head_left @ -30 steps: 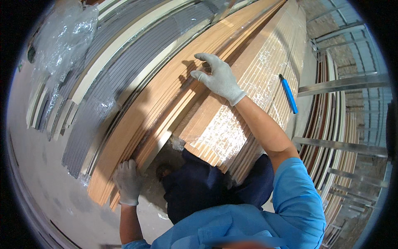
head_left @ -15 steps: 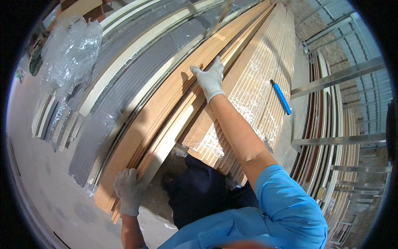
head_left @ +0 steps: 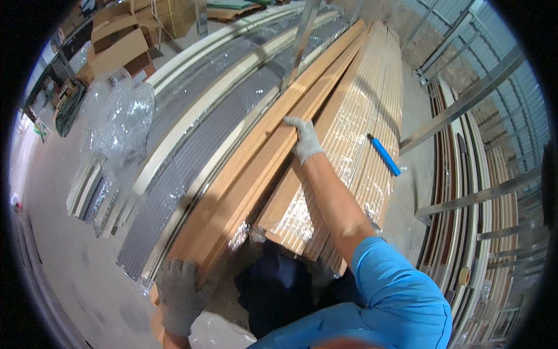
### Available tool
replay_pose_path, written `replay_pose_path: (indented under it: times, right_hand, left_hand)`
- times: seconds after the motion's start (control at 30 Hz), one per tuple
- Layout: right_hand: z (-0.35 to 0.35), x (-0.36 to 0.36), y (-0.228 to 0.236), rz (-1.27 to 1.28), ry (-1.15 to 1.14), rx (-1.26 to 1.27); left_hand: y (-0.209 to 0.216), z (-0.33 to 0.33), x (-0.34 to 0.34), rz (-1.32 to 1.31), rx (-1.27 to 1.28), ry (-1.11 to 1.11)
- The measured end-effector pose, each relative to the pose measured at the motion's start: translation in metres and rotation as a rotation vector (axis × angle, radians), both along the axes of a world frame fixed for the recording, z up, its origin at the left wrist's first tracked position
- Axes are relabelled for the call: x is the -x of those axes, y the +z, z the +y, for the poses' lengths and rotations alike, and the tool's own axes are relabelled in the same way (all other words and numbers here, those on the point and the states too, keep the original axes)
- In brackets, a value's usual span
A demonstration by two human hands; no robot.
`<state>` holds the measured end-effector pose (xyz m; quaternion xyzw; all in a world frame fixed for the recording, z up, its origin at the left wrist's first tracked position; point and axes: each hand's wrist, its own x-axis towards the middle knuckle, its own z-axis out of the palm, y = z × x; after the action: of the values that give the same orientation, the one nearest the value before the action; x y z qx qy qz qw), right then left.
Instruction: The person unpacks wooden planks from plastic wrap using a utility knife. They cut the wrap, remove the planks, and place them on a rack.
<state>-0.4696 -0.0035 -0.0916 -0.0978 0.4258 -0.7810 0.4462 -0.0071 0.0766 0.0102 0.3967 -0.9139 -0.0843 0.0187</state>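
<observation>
Two long wood-coloured boards (head_left: 247,189) with moulded edges lie side by side, running away from me. My right hand (head_left: 305,139), in a grey glove, grips the right-hand board partway along, its thumb over the top face and its other fingers at the right edge. At the near end, my left hand (head_left: 181,294), also gloved, closes over the end of the boards; its fingertips are partly hidden. To the right lies a stack of plastic-wrapped, ribbed wooden panels (head_left: 343,174). A blue-handled cutter (head_left: 384,156) rests on that wrapping.
Wrapped grey ribbed panels (head_left: 168,209) and cream strips lie on the left, topped by crumpled clear plastic (head_left: 119,113). Open cardboard boxes (head_left: 121,52) stand at the far left. Metal rack bars (head_left: 465,102) jut in from the right, above more long strips (head_left: 444,232).
The right-hand board has turned, so its broad wood face shows instead of its cream side, and the dark gap beside it has closed. My right hand now holds its right edge.
</observation>
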Motion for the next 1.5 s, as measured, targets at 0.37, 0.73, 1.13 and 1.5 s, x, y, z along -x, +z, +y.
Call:
replay_pose_path:
  times: [0.37, 0.73, 1.13, 1.5]
  right_hand:
    - [-0.002, -0.012, -0.001, -0.039, -0.139, -0.054]
    - [0.001, -0.025, 0.001, -0.018, -0.124, -0.162]
    - [0.012, -0.032, 0.013, -0.083, -0.055, -0.091]
    - [0.020, -0.040, 0.007, 0.083, 0.132, 0.136]
  left_hand:
    - [-0.077, -0.101, 0.045, 0.273, -1.563, 0.461]
    - [-0.070, -0.100, 0.037, 0.116, -1.467, 0.223]
    - [-0.093, -0.082, 0.029, 0.284, -1.484, 0.141]
    - [-0.030, -0.065, 0.041, 0.039, -1.072, 0.230]
